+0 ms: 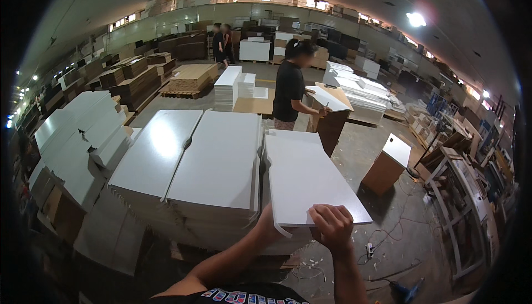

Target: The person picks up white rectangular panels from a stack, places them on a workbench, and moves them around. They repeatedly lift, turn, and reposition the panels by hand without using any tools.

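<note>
A white rectangular board (310,176) lies in front of me, to the right of two tall stacks. My right hand (333,223) is closed over its near edge, fingers bent across the top face. At the near left corner, my left hand (268,225) is against the board's left side, in the gap by the middle stack. Its fingers are hidden, so their grip does not show. A thin pale strip (282,231) hangs loose from the corner between my hands. Close on the left stand the middle stack of white boards (216,154) and a second white stack (160,143).
Beyond the board, a person in dark clothes (289,88) works at a white-topped cabinet (331,98). A small brown cabinet (382,171) and a wooden frame (457,210) stand right. Cables (396,232) and a blue power tool (409,292) lie on the floor.
</note>
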